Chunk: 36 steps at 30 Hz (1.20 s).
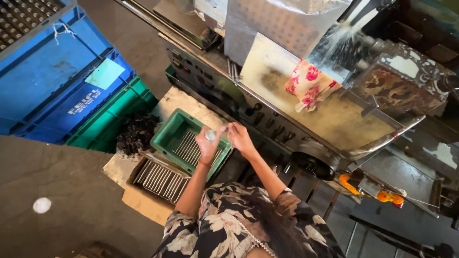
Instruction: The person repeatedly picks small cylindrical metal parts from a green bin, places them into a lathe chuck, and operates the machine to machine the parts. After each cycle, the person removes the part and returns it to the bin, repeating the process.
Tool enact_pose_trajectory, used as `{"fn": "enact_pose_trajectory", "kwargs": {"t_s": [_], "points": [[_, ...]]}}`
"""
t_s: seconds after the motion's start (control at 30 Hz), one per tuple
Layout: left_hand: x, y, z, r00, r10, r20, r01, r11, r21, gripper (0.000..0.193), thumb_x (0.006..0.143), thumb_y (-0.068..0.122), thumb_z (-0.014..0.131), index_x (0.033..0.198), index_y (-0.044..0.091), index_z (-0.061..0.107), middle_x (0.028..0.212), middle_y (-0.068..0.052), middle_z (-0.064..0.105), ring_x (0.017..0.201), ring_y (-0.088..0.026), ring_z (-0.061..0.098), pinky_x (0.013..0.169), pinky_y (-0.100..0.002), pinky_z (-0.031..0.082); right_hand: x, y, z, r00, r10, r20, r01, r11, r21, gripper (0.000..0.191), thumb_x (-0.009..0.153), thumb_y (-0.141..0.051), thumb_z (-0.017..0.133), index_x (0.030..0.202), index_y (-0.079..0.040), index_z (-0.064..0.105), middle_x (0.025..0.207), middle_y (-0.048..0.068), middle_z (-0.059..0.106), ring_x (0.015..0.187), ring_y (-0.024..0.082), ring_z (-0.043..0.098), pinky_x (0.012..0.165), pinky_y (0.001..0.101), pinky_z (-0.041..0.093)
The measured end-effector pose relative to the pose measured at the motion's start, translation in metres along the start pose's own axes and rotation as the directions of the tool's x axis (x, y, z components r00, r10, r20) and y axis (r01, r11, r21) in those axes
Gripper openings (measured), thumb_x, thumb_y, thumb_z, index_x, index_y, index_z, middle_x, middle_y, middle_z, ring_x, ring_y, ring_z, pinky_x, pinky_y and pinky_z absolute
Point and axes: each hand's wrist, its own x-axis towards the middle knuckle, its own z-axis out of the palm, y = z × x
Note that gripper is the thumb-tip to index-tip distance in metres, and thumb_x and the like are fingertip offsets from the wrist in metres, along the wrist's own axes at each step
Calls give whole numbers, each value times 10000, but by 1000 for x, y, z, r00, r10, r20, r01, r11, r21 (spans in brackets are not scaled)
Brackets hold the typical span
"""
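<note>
My left hand (208, 145) is closed around a small shiny metal piece (211, 134), held just above a green plastic tray (166, 136). My right hand (240, 137) is right beside it, and its fingertips reach to the same piece. Rows of thin metal rods (187, 148) lie in the tray. Below the tray, a cardboard box (138, 203) holds more metal rods (161, 180) side by side. Both hands are over the tray's right corner, in front of the machine.
A grey machine (334, 119) with a row of knobs runs across the right, liquid spraying at its top (337, 45). A floral cloth (310, 85) lies on it. Stacked blue crates (52, 81) and a green crate (112, 122) stand at left, beside dark metal shavings (136, 134).
</note>
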Motion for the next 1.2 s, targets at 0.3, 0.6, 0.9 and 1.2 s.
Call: {"fn": "enact_pose_trajectory", "kwargs": {"t_s": [0.3, 0.6, 0.9, 1.2], "points": [[-9, -20, -13, 957, -266, -114, 228, 936, -267, 506, 957, 181, 794, 665, 109, 387, 648, 83, 339, 621, -28, 311, 513, -262, 248, -20, 4, 44, 999, 20, -31, -16, 992, 124, 353, 1084, -363, 531, 1112, -55, 702, 543, -81, 361, 418, 29, 318, 393, 239, 272], [-9, -13, -29, 841, -535, 80, 485, 679, -552, 335, 1016, 252, 675, 743, 74, 595, 646, 58, 462, 542, -42, 366, 459, -264, 247, -7, 31, 74, 871, -489, -55, 472, 862, -185, 177, 1024, -158, 721, 1139, -24, 703, 897, 13, 648, 696, 44, 524, 568, 237, 413], [-49, -47, -39, 812, -438, 385, 336, 891, 306, 390, 986, 404, 637, 941, 17, 655, 826, -196, 671, 738, -367, 634, 663, -487, 493, -3, -4, 71, 888, -248, -388, 395, 842, 366, 206, 1011, -193, 724, 1130, -29, 690, 667, -49, 501, 477, 37, 416, 454, 249, 375], [-55, -84, -46, 817, -444, 367, 190, 809, 556, 252, 910, 244, 587, 985, 29, 694, 943, -245, 727, 910, -428, 691, 810, -534, 539, -71, -6, 19, 827, -371, -423, 461, 878, 130, 191, 1086, -128, 648, 1193, 30, 635, 620, -48, 416, 463, 41, 325, 481, 267, 338]]}}
